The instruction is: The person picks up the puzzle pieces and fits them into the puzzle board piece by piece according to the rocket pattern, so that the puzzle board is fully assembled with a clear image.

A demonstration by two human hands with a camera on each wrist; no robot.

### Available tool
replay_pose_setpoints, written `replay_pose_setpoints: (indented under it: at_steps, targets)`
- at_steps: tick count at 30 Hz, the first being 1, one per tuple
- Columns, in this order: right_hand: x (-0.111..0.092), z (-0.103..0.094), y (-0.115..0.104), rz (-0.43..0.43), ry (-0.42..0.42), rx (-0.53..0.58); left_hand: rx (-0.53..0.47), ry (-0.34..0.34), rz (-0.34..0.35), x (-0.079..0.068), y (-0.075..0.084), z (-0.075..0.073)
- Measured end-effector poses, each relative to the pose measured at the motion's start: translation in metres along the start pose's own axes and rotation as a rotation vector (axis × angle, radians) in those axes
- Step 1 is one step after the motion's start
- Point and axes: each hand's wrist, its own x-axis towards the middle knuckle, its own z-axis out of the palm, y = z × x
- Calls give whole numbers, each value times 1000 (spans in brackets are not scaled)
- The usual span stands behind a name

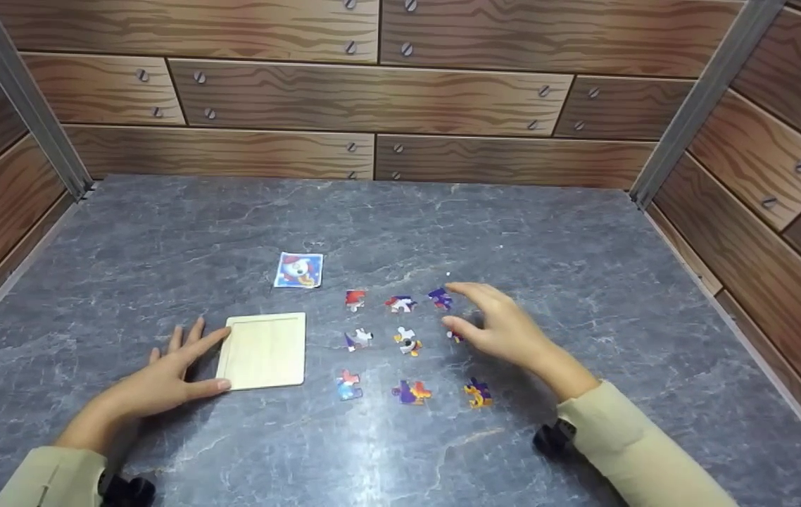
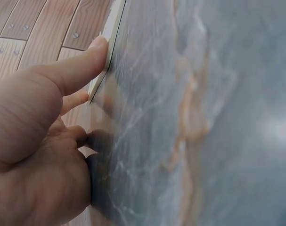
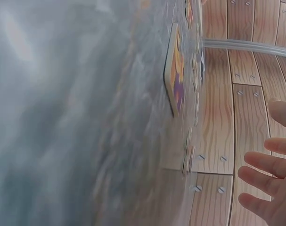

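Observation:
My left hand (image 1: 165, 377) is at the left side of a square wooden puzzle board (image 1: 263, 351). Its index fingertip and thumb touch that edge near the two left corners, fingers fairly straight. The left wrist view shows the thumb (image 2: 84, 66) against the board's thin edge. Over the right column of jigsaw pieces hovers my right hand (image 1: 499, 324), thumb and fingers apart, nothing between them. Its fingertips are close to a purple piece (image 1: 440, 298), and the hand partly hides another piece (image 1: 455, 337) below. In the right wrist view the spread fingers show clear of the tabletop.
More colourful jigsaw pieces lie in rows, among them a red one (image 1: 355, 300), a white-and-yellow one (image 1: 407, 341) and a yellow-purple one (image 1: 478, 393). A small picture card (image 1: 298, 270) lies behind the board. Wood-patterned walls (image 1: 372, 98) enclose the grey marbled table (image 1: 231, 225).

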Motion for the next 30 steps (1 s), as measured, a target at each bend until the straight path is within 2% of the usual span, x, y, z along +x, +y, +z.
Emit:
replay_pose_setpoints:
  at_steps: [16, 30]
  targets:
    - [33, 21, -15, -44, -85, -48, -12, -1, -5, -1, 0, 0]
    - [67, 44, -28, -41, -233, -58, -21, 5, 5, 0, -2, 1]
